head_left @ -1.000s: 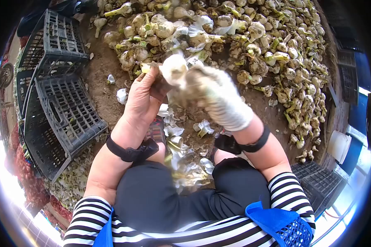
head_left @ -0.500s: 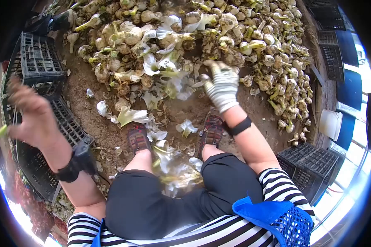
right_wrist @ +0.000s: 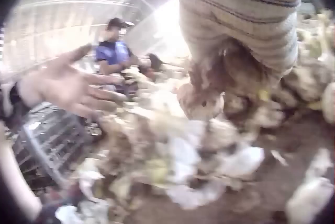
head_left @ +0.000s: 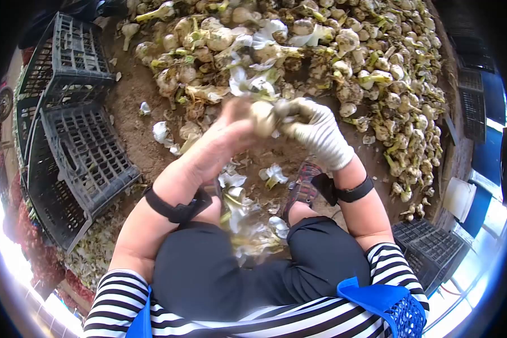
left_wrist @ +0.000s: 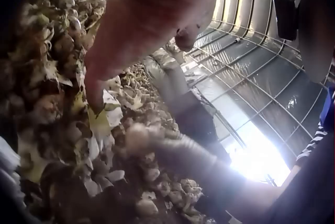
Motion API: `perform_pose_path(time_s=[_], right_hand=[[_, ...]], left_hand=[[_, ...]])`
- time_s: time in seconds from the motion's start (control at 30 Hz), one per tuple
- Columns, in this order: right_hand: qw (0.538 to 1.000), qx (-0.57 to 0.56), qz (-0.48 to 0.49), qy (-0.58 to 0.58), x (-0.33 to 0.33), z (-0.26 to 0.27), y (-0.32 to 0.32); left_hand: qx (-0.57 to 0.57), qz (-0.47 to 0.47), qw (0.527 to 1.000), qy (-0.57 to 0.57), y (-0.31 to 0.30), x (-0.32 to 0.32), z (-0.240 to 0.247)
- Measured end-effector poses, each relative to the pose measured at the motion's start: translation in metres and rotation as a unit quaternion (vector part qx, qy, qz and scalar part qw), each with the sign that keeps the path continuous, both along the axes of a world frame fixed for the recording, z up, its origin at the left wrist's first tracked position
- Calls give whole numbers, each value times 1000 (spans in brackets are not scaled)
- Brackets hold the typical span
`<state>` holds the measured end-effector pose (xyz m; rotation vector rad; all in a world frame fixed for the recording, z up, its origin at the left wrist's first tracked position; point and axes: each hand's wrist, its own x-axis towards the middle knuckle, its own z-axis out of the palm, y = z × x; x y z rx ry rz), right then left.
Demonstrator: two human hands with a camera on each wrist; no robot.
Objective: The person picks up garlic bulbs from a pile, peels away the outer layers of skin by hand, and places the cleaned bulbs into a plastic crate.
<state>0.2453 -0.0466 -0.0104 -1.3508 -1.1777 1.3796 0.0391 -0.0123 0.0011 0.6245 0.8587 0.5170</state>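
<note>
A pale garlic bulb (head_left: 262, 118) is pinched in the fingertips of my right hand (head_left: 316, 130), which wears a striped white glove. Bare and blurred, my left hand (head_left: 231, 128) is close beside the bulb's left side; whether they touch is unclear. The right wrist view shows the left hand (right_wrist: 73, 89) with fingers spread and the bulb (right_wrist: 201, 105) under the gloved fingers. In the left wrist view, the bare hand (left_wrist: 152, 23) has its fingers extended downward, with the bulb (left_wrist: 138, 139) at the gloved fingertips. Loose white skins (head_left: 239, 81) lie just beyond the hands.
A large garlic heap (head_left: 377, 84) spreads ahead and right. Black crates (head_left: 90, 152) stand at the left, another crate (head_left: 431, 245) at the right, near a white bucket (head_left: 459, 199). Peeled skins lie between the shoes. Another person (right_wrist: 114, 51) is in the background.
My left hand has come back from the crates to the middle, and the green stem piece seen near it is gone from view. The right hand, empty half a second ago, now holds a bulb.
</note>
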Motion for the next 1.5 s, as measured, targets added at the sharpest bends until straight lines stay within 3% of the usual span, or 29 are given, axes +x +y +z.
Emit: perform_pose_path(time_s=[0.03, 0.07, 0.1, 0.13, 0.17, 0.23, 0.27, 0.3, 0.37, 0.43, 0.5, 0.57, 0.6, 0.63, 0.7, 0.77, 0.9, 0.97, 1.03, 1.1, 1.17, 1.2, 1.27, 1.3, 1.37, 1.43, 1.47, 1.5], right_hand=[[994, 82, 73, -5, -9, 14, 2], [994, 82, 72, -1, -10, 17, 5], [978, 162, 70, -111, -8, 19, 11], [944, 238, 69, -219, -5, 18, 17], [880, 232, 98, -403, 13, 13, 26], [797, 302, -7, -523, 12, 16, 30], [803, 319, -11, -503, 9, 20, 31], [848, 321, -48, -420, -8, 31, 28], [925, 259, -13, -277, -46, 38, 24], [879, 370, -11, -299, -56, 11, 17], [819, 380, -10, -429, -46, -4, 20], [908, 239, -37, -341, -31, -6, 25], [853, 341, -57, -390, -19, 2, 23], [919, 321, -92, -208, -27, 6, 18], [856, 329, 44, -396, -23, 30, 15], [807, 425, 61, -406, -30, 15, 11], [817, 356, 105, -442, -32, 18, 9], [824, 326, 134, -444, -32, 18, 9], [817, 339, 118, -451, -33, 11, 10], [802, 341, 123, -474, -33, 9, 10], [792, 345, 117, -490, -33, 10, 10], [791, 347, 117, -491, -33, 10, 11], [812, 336, 109, -465, -34, 11, 12], [811, 338, 110, -465, -33, 10, 13], [782, 394, 43, -481, -32, 10, 16], [769, 389, 25, -507, -30, 12, 16], [963, 211, -42, -161, -30, 7, 14], [972, -11, -98, 215, -32, 7, 15]], left_hand=[[-53, -38, 996, -68, 0, -2, 1], [-80, -36, 993, -79, 2, -6, 10], [-79, -37, 993, -77, 2, -6, 10], [1, 12, 999, -48, 1, -5, 9], [83, 63, 994, -20, 1, -5, 9], [53, 93, 994, -30, 1, -6, 10], [101, 77, 992, 4, -2, -6, 6], [147, 59, 987, 38, -6, -5, 4], [170, 47, 984, 2, -14, 4, 6], [113, 58, 991, -32, -17, 3, 5], [107, 83, 990, -41, -16, 3, 7], [96, 109, 988, -48, -14, 1, 8], [86, 115, 989, -43, -10, 0, 10], [79, 121, 989, -41, -7, 0, 11], [56, 134, 988, -45, -7, 1, 14], [60, 58, 996, -5, -8, 5, 20], [103, 23, 993, 46, -12, 2, 6], [125, 27, 992, 11, -14, 2, -6], [261, -25, 957, 123, -12, 2, -6], [247, 1, 961, 124, -11, 4, 1], [271, -14, 940, 206, -6, 4, 3], [147, -18, 972, 183, -1, 0, 4], [-74, -7, 991, 115, 8, -7, -6], [-73, -5, 991, 115, 8, -7, -4], [-224, 53, 972, -56, 6, -6, 2], [-219, 109, 962, -119, 3, 4, -2], [-90, 123, 986, -61, 0, 9, 0], [40, 136, 990, -1, -3, 11, 2]])
